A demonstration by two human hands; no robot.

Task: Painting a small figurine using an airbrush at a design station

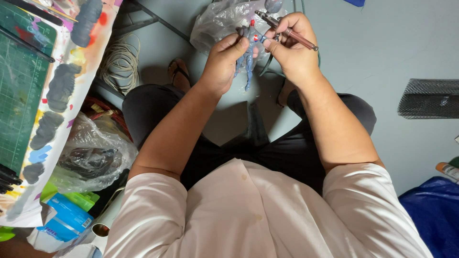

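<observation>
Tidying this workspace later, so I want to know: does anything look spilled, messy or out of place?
Yes. The white paper sheet beside the green cutting mat is covered in grey, red and yellow paint blotches. A coil of cream cord lies loose on the floor.

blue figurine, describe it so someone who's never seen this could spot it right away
Start at the person's raised hands, above the dark-trousered knees. The left hand pinches the blue figurine, while the right hand holds a slim airbrush. Its dangling legs and red spots distinguish it from the clear plastic bag behind.
</observation>
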